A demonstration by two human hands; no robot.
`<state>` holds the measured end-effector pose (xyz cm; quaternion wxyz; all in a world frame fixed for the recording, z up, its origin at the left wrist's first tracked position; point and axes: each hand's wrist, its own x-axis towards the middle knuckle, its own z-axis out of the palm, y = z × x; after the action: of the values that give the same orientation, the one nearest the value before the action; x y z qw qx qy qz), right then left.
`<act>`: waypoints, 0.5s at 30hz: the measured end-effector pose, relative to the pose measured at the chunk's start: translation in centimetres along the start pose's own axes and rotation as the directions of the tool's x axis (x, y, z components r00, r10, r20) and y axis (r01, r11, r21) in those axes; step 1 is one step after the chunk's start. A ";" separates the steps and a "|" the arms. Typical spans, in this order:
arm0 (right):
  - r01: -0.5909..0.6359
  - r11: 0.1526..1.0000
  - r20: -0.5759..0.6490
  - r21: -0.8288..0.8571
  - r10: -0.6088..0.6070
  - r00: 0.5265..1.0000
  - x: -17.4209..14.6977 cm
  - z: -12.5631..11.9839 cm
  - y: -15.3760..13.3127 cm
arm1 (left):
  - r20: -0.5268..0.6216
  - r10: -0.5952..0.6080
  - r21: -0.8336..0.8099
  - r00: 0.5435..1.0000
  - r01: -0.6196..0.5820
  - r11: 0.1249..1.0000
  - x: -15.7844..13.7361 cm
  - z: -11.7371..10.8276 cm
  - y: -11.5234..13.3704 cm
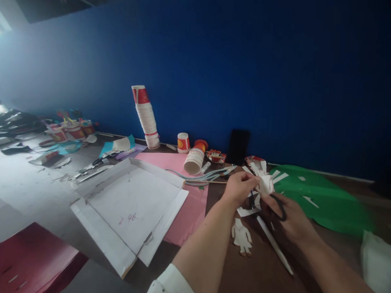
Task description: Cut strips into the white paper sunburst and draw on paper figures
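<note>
My left hand (240, 188) pinches a white paper cup (265, 184) whose wall is cut into strips that splay outward. My right hand (285, 211) is closed round the dark handles of a pair of scissors (279, 207), just below the cup; the blades are mostly hidden between the hands. Under the hands lie white paper scraps (248, 212). Nearer me, a white paper cut-out (241, 237) shaped like a small figure rests on the brown table. A white pen-like stick (275, 246) lies slanted beside my right wrist.
A tall stack of paper cups (146, 120) leans near the blue wall. A shallow white cardboard box (128, 208) sits on pink paper (192, 215) at left. Green paper (322, 199) lies at right. A black phone (238, 146) leans on the wall; a red chair (31, 260) is lower left.
</note>
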<state>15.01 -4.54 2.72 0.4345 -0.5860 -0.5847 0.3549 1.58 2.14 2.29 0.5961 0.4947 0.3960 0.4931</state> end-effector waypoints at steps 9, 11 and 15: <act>-0.033 0.998 0.025 0.062 0.031 0.999 -0.1 0.2 0.3 | 0.015 -0.025 0.025 1.000 0.025 0.999 0.0 -0.1 0.0; -0.019 0.999 0.021 0.044 0.018 1.000 -0.2 0.3 0.0 | 0.008 -0.029 0.045 1.000 0.028 0.999 0.0 -0.1 0.0; -0.032 0.999 0.019 0.021 0.032 0.999 -0.4 0.5 -0.8 | 0.002 -0.024 0.054 1.000 0.024 0.998 0.1 -0.1 -0.3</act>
<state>14.18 -4.98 3.24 0.4296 -0.5873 -0.5753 0.3735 1.56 2.29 1.98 0.5889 0.5063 0.4144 0.4745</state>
